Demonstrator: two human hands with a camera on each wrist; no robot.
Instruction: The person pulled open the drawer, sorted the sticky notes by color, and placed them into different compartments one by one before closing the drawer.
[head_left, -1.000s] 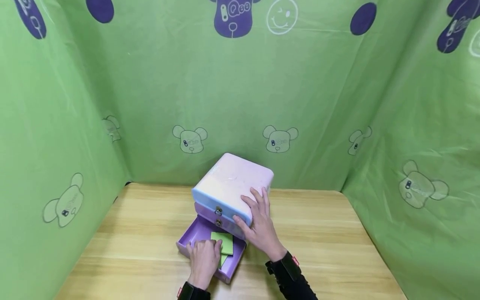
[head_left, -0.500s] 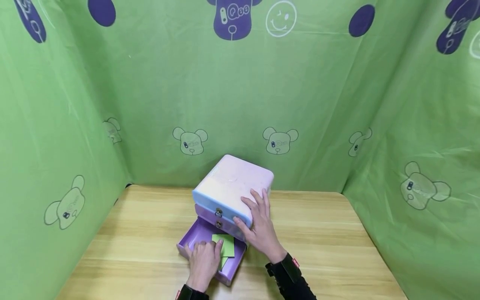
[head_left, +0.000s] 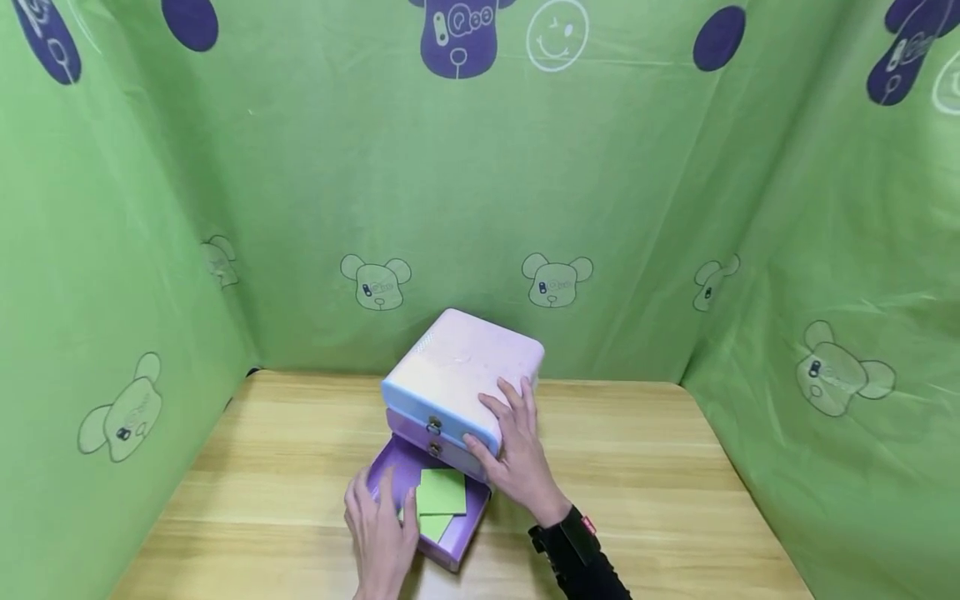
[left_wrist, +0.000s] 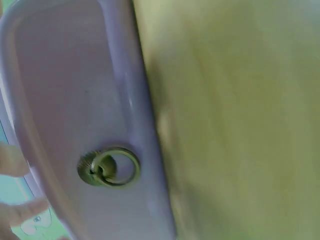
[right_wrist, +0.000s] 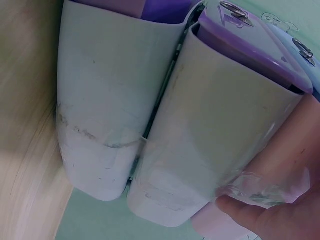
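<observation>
A small chest of drawers (head_left: 468,367), pastel pink on top with a blue upper drawer front, stands on the table, turned at an angle. Its purple bottom drawer (head_left: 405,467) is pulled out towards me. Two green square paper notes (head_left: 442,492) lie overlapping inside that drawer. My left hand (head_left: 381,533) is over the drawer's left front part, fingers spread and loosely bent. In the left wrist view, fingertips (left_wrist: 25,210) show by the rim of the drawer front, which carries a brass ring pull (left_wrist: 115,167). My right hand (head_left: 521,454) rests spread on the chest's right front corner.
The wooden table (head_left: 637,483) extends on both sides of the chest. A green printed cloth (head_left: 465,183) hangs behind it and along both sides. Scuffs mark the pale side wall (right_wrist: 105,110) of the chest's lower tier, in the right wrist view.
My left hand has moved left from inside the drawer, its fingers opening out and uncovering more of the lower green note. The right hand and chest have kept their places.
</observation>
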